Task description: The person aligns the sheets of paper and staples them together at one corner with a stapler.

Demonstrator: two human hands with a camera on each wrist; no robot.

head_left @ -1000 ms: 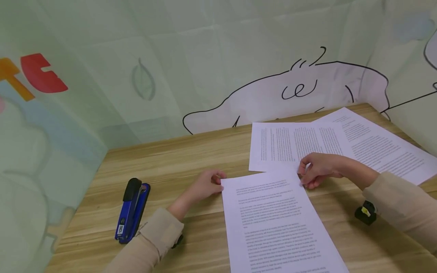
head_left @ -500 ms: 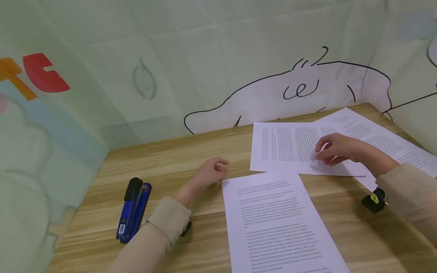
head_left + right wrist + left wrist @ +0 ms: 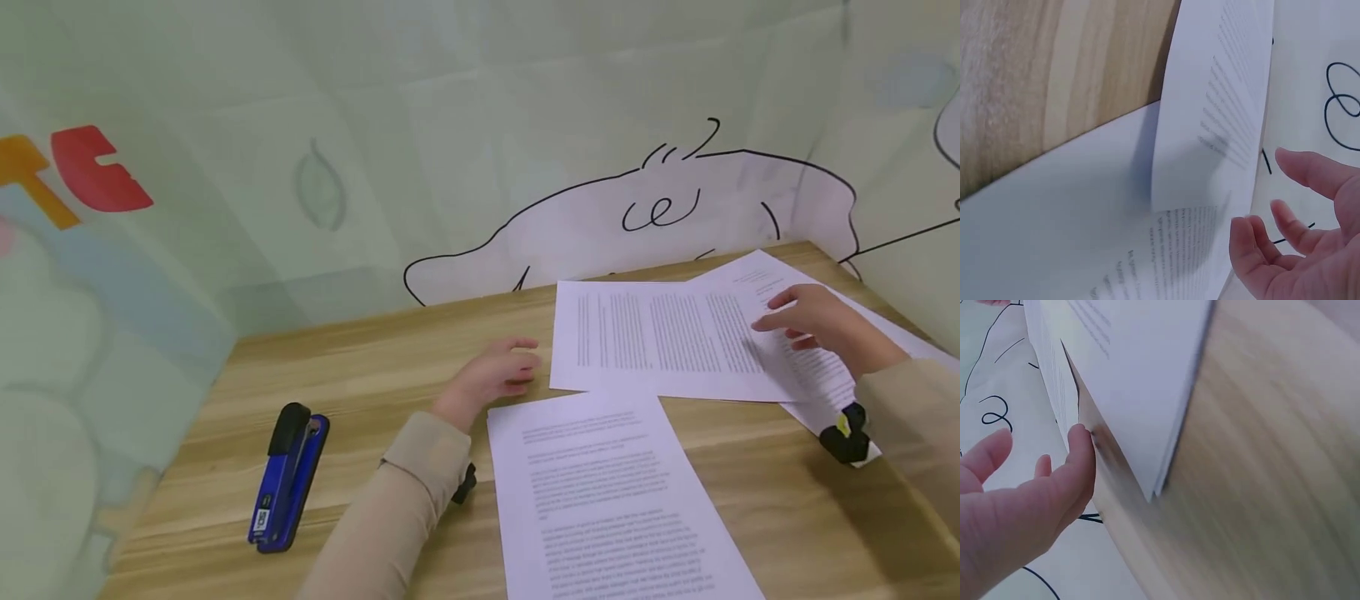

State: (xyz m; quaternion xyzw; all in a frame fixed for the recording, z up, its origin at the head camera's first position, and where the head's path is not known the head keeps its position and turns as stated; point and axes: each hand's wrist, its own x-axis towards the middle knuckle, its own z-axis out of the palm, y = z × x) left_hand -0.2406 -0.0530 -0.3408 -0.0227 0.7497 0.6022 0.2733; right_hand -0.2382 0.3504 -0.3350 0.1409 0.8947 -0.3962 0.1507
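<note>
A printed sheet (image 3: 607,500) lies upright to the person on the near part of the table; its corner in the left wrist view shows more than one layer of paper (image 3: 1141,425). My left hand (image 3: 491,379) hovers just past its top left corner, fingers loosely bent and holding nothing. Behind it a second printed sheet (image 3: 667,342) lies sideways, overlapping a third, slanted sheet (image 3: 825,375). My right hand (image 3: 821,325) is over the right end of these two, fingers apart with nothing between them; in the right wrist view the hand (image 3: 1297,231) appears clear of the paper.
A blue stapler (image 3: 288,479) with a black top stands on the left of the wooden table (image 3: 360,367). A printed cloth backdrop (image 3: 450,150) rises right behind the table's far edge. Each wrist wears a small black device (image 3: 846,433).
Both hands have let go of the near sheet's top corners. My right hand has moved right and away over the back sheets; my left has shifted slightly right and forward.
</note>
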